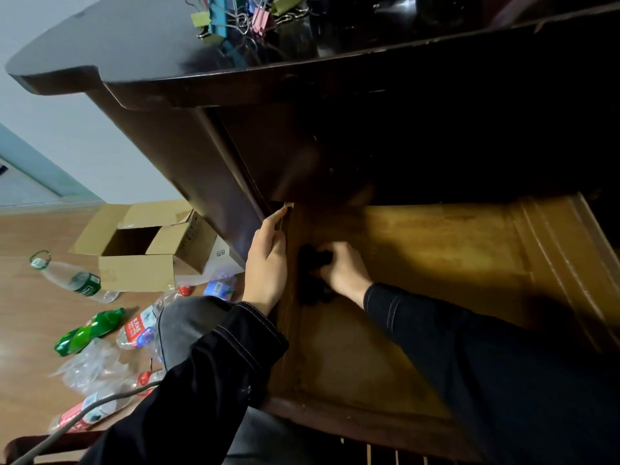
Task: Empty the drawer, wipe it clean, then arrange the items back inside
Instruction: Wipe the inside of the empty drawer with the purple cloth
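Drawer (436,250) is sitting pulled out from under the dark desk (141,41), its bare wooden floor showing, and both hands are working at its left side. Left hand (268,263) is lying along the top of the drawer's left wall, fingers curled over the edge and gripping it, the index finger stretching up toward the far left corner where the wall is meeting the desk frame. Right hand (342,266) is reaching inside, pressing down close to that same left wall, fingers closed around a dark cloth (310,263) that is bunching up black beneath and beside the palm. Cloth is touching the drawer floor right against the left wall, roughly midway between the front and far edges. Both sleeves are dark with pale stitching.

Up on the desk top, near its far edge, a heap of binder clips (231,15) in green, blue and pink is resting, wire handles tangling together. Further right along that top, things are too dark to make out.

Down on the wooden floor to the left, an open cardboard box (147,243) is standing beside the desk's side panel. Near it, plastic bottles are lying scattered: a clear one with a green label (72,278), a green bottle (89,332), and several crushed ones with red labels (137,328).
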Motion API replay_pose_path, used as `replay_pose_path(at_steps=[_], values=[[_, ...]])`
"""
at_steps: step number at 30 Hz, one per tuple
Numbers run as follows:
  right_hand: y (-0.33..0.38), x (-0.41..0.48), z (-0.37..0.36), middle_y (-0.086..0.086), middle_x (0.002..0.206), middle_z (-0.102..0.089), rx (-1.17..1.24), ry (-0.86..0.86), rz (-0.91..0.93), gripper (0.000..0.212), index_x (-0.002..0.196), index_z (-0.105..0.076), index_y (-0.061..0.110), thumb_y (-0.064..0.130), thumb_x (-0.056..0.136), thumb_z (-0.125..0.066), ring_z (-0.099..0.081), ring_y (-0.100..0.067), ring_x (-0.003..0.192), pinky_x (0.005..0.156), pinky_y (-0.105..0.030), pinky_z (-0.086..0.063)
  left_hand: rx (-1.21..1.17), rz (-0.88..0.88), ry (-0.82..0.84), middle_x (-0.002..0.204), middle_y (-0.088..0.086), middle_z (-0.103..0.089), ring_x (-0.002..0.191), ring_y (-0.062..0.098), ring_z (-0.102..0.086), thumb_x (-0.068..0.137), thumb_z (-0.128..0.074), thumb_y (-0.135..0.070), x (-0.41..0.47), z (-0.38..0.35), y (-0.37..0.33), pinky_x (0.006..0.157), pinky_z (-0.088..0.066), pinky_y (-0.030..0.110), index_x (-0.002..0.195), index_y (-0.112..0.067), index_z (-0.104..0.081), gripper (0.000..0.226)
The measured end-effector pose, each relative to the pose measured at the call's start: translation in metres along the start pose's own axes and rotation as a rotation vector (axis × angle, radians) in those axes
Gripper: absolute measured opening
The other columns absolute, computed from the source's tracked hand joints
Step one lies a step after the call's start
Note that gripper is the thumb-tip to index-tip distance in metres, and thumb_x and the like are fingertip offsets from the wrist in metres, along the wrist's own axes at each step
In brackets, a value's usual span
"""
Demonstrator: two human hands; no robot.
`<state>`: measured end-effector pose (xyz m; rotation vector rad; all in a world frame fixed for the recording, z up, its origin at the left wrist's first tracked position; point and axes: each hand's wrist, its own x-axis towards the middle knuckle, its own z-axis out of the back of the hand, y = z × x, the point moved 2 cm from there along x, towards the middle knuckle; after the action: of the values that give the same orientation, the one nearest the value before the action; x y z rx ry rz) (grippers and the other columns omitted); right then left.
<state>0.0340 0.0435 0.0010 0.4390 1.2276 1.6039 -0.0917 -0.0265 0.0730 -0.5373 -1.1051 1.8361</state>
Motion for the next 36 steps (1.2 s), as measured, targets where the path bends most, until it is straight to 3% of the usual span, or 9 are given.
replay_pose_path(at_steps=[3,8,13,17,22,24,29,32,36], values=[[0.019,0.023,0.011,-0.002,0.109,-0.071,0.042,-0.108,-0.053,0.032,0.120,-0.067,0.020,0.011,0.089,-0.069,-0.072,-0.025,0.089,0.074,-0.041,-0.062,-0.007,-0.010,0.005,0.134,-0.004,-0.058,0.125,0.010,-0.052,0.103,-0.037,-0.009,0.000,0.001,-0.003,0.111,-0.039,0.045,0.141,-0.034,-0.052,0.048],[0.027,0.001,0.009,0.001,0.112,-0.070,0.036,-0.074,-0.007,0.035,0.122,-0.065,0.023,0.012,0.089,-0.067,-0.069,-0.021,0.095,0.076,-0.035,-0.059,-0.032,-0.009,0.005,0.136,-0.005,-0.058,0.127,0.015,-0.052,0.103,-0.037,-0.008,0.001,0.002,-0.003,0.112,-0.039,0.046,0.141,-0.034,-0.053,0.048],[0.038,-0.033,0.022,0.006,0.082,-0.068,0.090,0.083,0.109,0.022,0.096,-0.063,0.030,0.018,0.081,-0.074,-0.067,-0.017,0.062,0.054,-0.034,-0.056,-0.086,-0.035,0.003,0.140,-0.006,-0.056,0.135,0.009,-0.045,0.103,-0.036,-0.008,0.000,0.002,-0.002,0.117,-0.035,0.043,0.141,-0.029,-0.054,0.047],[0.055,-0.039,0.022,0.003,0.105,-0.066,0.123,-0.091,0.222,0.029,0.105,-0.059,0.026,0.009,0.084,-0.072,-0.065,-0.020,0.091,0.078,-0.045,-0.058,-0.085,-0.038,0.005,0.142,-0.005,-0.055,0.135,0.006,-0.045,0.101,-0.037,-0.002,-0.001,0.002,-0.004,0.118,-0.034,0.038,0.143,-0.026,-0.053,0.050],[0.035,-0.058,0.008,0.004,0.116,-0.053,-0.062,-0.021,0.284,0.039,0.105,-0.049,0.028,0.001,0.082,-0.065,-0.060,-0.021,0.095,0.075,-0.042,-0.055,-0.122,0.021,-0.008,0.115,-0.016,-0.056,0.094,-0.023,-0.051,0.104,-0.037,-0.002,-0.010,0.004,-0.011,0.085,-0.040,0.002,0.150,-0.023,-0.040,0.050],[0.030,-0.060,0.009,0.006,0.113,-0.052,-0.102,0.030,0.293,0.042,0.104,-0.049,0.029,-0.001,0.080,-0.063,-0.060,-0.021,0.095,0.074,-0.042,-0.055,-0.126,0.044,0.005,0.112,-0.007,-0.055,0.087,-0.016,-0.053,0.105,-0.037,-0.001,-0.021,0.007,-0.012,0.081,-0.041,0.004,0.150,-0.017,-0.038,0.048],[0.044,-0.045,0.017,0.007,0.107,-0.055,0.033,-0.104,0.343,0.036,0.098,-0.052,0.029,0.004,0.081,-0.072,-0.059,-0.016,0.093,0.069,-0.033,-0.054,-0.057,0.029,0.072,0.136,-0.006,-0.053,0.121,-0.011,-0.048,0.106,-0.036,-0.003,-0.048,0.017,-0.008,0.105,-0.035,0.007,0.145,-0.015,-0.045,0.042],[0.031,-0.054,0.005,0.008,0.110,-0.049,-0.071,-0.020,0.331,0.042,0.103,-0.048,0.030,0.001,0.081,-0.068,-0.060,-0.020,0.096,0.065,-0.027,-0.048,-0.046,0.052,0.052,0.122,-0.019,-0.056,0.106,-0.024,-0.049,0.107,-0.036,-0.007,-0.052,0.019,-0.011,0.089,-0.036,0.000,0.139,-0.021,-0.049,0.037],[0.020,-0.052,0.009,-0.002,0.119,-0.060,-0.201,0.188,0.228,0.041,0.119,-0.053,0.021,0.000,0.085,-0.062,-0.060,-0.026,0.106,0.083,-0.041,-0.054,-0.027,0.081,0.035,0.114,-0.014,-0.060,0.097,-0.016,-0.054,0.108,-0.037,-0.011,-0.052,0.020,-0.011,0.086,-0.037,0.001,0.134,-0.017,-0.053,0.031]])
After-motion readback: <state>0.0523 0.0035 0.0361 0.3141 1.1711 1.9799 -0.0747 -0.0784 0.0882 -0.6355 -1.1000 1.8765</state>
